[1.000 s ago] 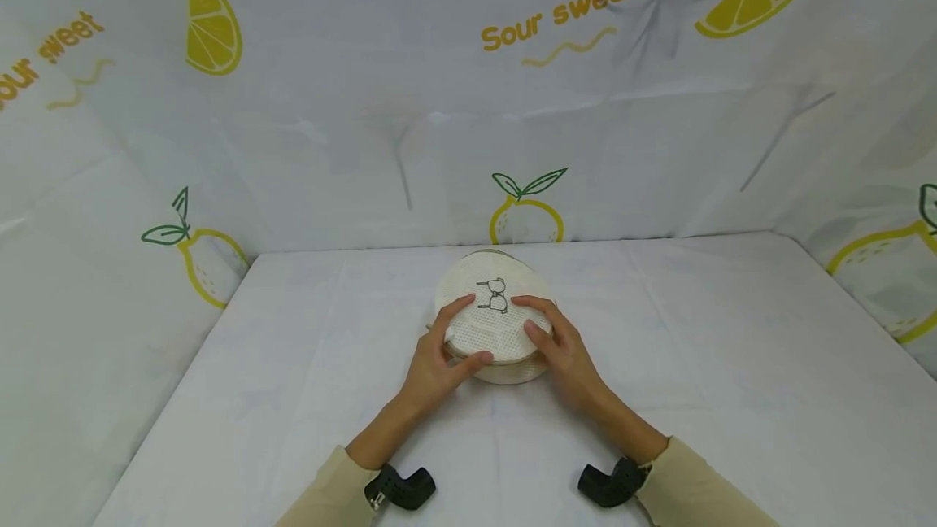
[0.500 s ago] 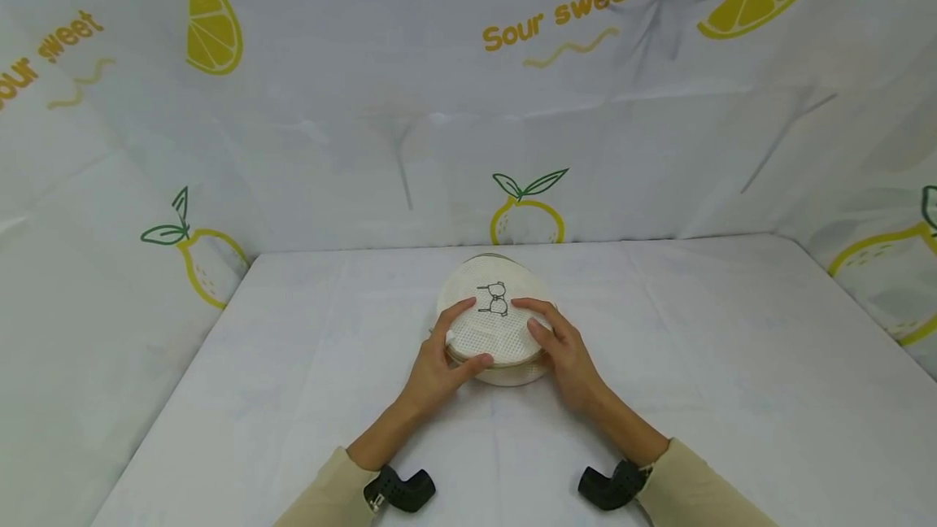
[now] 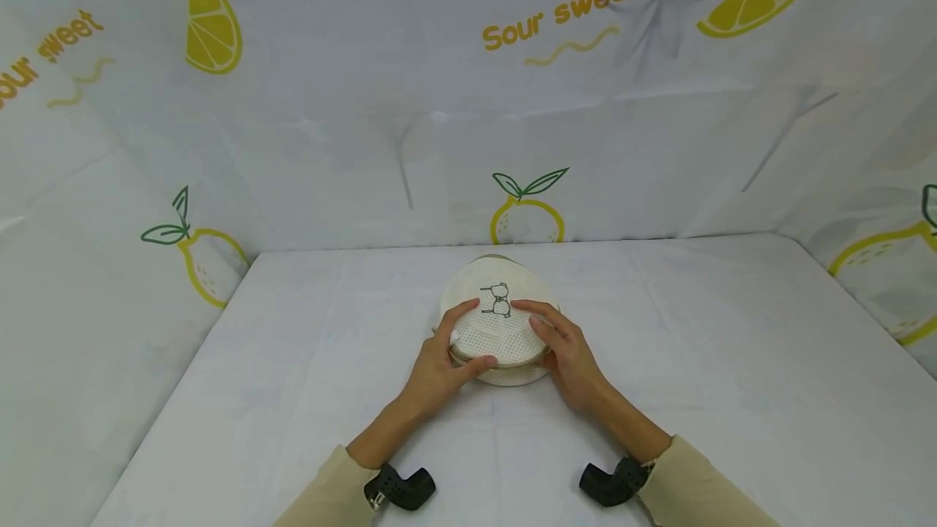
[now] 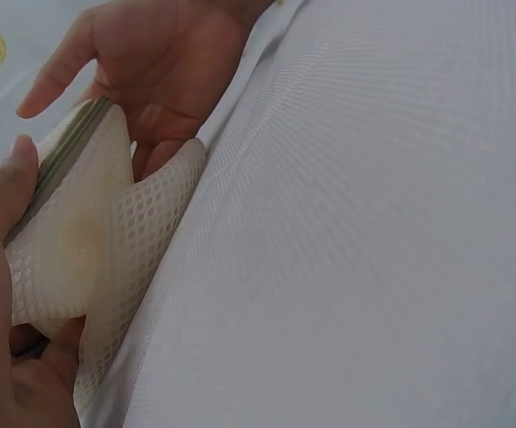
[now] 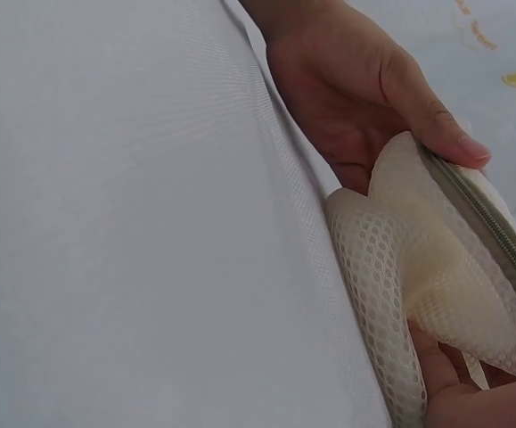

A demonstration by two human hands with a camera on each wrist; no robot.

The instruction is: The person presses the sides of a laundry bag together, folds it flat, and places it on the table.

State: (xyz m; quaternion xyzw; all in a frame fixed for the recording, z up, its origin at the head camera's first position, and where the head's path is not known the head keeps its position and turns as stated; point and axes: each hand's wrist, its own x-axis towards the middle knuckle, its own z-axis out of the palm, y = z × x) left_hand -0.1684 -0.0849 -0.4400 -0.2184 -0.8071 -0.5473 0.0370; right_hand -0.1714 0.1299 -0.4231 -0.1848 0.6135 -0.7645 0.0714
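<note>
A round cream mesh laundry bag (image 3: pixel 499 338) with a black line drawing on its top lies at the middle of the table. A greenish zipper (image 5: pixel 489 214) runs around its side. My left hand (image 3: pixel 433 371) grips the bag's left and near edge, thumb on the zipper rim and a finger over the top. My right hand (image 3: pixel 576 364) holds the right edge, with forefinger on top and other fingers tucked under. Close up in the left wrist view, the lower mesh wall (image 4: pixel 142 232) folds inward between the hands. The fingertips beneath the bag are partly hidden.
A white cloth covers the table (image 3: pixel 732 364). Behind it hangs a white curtain (image 3: pixel 329 145) printed with lemons and lettering, meeting the table's far edge just beyond the bag. Black wrist mounts (image 3: pixel 401 488) sit at both sleeve cuffs.
The bag has shifted very slightly right and nearer, and its lower part shows a little less. Both hands keep nearly the same hold.
</note>
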